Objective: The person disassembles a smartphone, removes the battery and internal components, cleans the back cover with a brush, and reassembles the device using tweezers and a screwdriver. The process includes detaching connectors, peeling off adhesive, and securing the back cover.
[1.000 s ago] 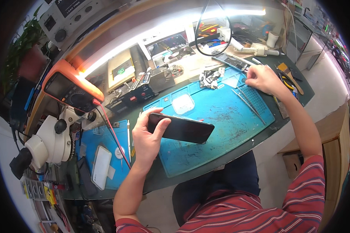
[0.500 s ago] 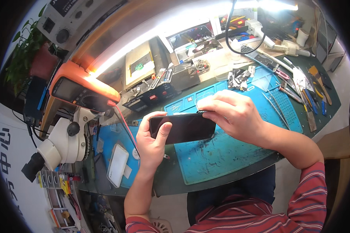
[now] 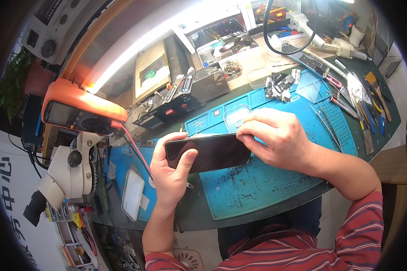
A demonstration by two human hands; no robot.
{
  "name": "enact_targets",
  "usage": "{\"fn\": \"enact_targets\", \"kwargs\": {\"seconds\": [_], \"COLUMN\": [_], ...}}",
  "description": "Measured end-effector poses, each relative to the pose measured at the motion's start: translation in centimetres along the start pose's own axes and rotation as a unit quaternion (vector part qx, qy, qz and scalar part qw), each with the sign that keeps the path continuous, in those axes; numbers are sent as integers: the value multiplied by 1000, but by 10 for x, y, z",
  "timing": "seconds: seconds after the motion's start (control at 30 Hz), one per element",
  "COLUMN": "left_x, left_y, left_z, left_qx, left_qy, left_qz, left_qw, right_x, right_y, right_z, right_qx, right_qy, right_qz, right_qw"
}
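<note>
A black smartphone with a dark screen is held above the blue work mat. My left hand grips its left end, thumb lying across the screen. My right hand pinches the phone's upper right edge with its fingertips. Whether a small tool sits between those fingers is hidden.
An orange multimeter with a red lead and a white microscope stand at the left. A white flat device lies beside the mat. Tweezers, pliers and a pile of small parts lie at the right; a soldering station sits behind.
My right hand came back from the tools at the far right and took hold of the phone's upper edge. My left hand keeps holding the phone.
</note>
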State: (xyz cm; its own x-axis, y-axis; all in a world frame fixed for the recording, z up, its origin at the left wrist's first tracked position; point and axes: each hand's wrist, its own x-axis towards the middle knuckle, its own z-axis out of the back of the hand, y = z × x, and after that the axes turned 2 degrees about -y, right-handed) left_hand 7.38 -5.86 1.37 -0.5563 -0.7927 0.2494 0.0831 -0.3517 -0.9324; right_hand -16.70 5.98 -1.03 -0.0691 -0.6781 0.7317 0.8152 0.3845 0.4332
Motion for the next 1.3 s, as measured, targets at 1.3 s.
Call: {"fn": "enact_targets", "kwargs": {"seconds": [1.3], "left_x": [-7], "left_y": [1], "left_z": [0], "left_qx": [37], "left_qy": [-2], "left_qz": [-77], "left_qw": [996], "right_x": [1], "right_y": [1], "right_z": [-10], "right_qx": [9], "right_qy": [-48], "right_qz": [83], "right_qw": [995]}}
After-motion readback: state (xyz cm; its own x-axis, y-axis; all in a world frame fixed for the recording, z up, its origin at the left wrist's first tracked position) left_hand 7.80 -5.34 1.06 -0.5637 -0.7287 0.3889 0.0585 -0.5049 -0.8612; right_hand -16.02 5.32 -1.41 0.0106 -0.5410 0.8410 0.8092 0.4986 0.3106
